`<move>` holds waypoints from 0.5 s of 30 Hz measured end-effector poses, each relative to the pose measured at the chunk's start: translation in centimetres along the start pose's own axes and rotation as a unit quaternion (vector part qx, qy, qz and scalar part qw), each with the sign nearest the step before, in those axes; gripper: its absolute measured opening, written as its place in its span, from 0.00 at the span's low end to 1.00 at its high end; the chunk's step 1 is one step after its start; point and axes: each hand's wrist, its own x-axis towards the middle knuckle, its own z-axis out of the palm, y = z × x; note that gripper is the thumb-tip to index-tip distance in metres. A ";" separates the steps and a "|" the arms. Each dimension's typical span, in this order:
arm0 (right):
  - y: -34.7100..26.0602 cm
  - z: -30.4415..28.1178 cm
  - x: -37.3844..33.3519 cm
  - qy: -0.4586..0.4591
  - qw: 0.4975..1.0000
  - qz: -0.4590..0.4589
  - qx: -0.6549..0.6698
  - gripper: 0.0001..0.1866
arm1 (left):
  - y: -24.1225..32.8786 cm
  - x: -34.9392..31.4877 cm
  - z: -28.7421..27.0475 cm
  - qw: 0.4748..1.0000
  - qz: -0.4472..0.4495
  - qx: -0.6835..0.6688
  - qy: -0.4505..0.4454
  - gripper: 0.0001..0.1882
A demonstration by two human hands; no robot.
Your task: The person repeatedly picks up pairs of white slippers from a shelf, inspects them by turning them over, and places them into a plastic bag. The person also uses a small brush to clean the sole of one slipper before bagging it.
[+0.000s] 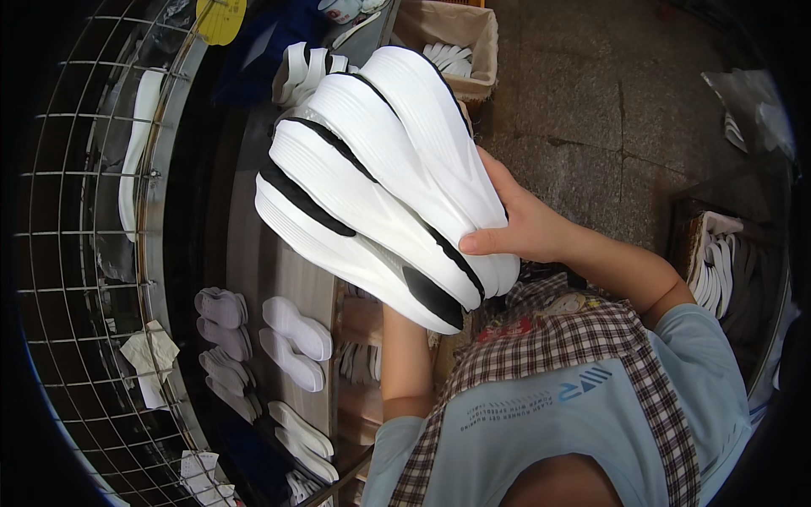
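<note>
A fanned stack of several white shoe soles with black parts (363, 186) is held up before me, tilted, with its wide ends toward the upper left. My right hand (528, 221) is closed on the right-hand end of the stack, its thumb lying across the white side and the other fingers behind. From below, my left forearm (406, 359) reaches up under the soles. They hide my left hand, so its fingers do not show.
On the left stands a wire grid (84, 232). Beside it, a board (317, 291) carries pairs of white soles (296, 329). A lined basket of soles (486, 80) stands at the back, another bin of soles (714, 270) at the right. Stone floor (583, 93) lies between them.
</note>
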 end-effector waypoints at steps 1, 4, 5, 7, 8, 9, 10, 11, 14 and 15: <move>0.0 0.0 0.0 -0.001 1.000 -0.002 0.006 0.58 | 0.0 -0.1 0.0 1.000 0.002 -0.002 0.000 0.31; 0.1 0.1 -0.1 0.003 1.000 0.000 0.011 0.59 | 0.1 -0.3 -0.1 1.000 0.006 -0.008 0.003 0.31; 0.2 0.1 -0.2 0.005 1.000 -0.001 0.014 0.59 | 0.1 -0.4 -0.1 1.000 0.008 -0.012 0.004 0.31; 0.2 0.2 -0.4 0.004 1.000 0.001 0.029 0.58 | 0.0 -0.7 -0.2 1.000 0.012 -0.020 0.009 0.31; 0.2 0.3 -0.6 0.002 0.999 0.001 0.040 0.58 | -0.1 -0.8 -0.3 1.000 0.014 -0.021 0.010 0.31; 0.2 0.4 -0.7 0.003 0.999 -0.005 0.043 0.58 | -0.1 -0.8 -0.3 1.000 0.015 -0.022 0.012 0.31; 0.1 0.5 -0.8 0.006 0.999 0.001 0.038 0.58 | -0.2 -0.9 -0.3 1.000 0.016 -0.023 0.013 0.31; 0.0 0.6 -1.0 0.011 1.000 0.001 0.026 0.58 | -0.2 -0.9 -0.4 1.000 0.019 -0.022 0.012 0.31; -0.3 0.7 -1.4 0.006 1.000 0.003 -0.009 0.58 | -0.2 -1.0 -0.5 0.999 0.024 -0.022 0.014 0.32; -0.5 0.7 -1.6 0.004 1.000 0.006 -0.020 0.58 | -0.2 -1.0 -0.5 0.999 0.026 -0.023 0.015 0.32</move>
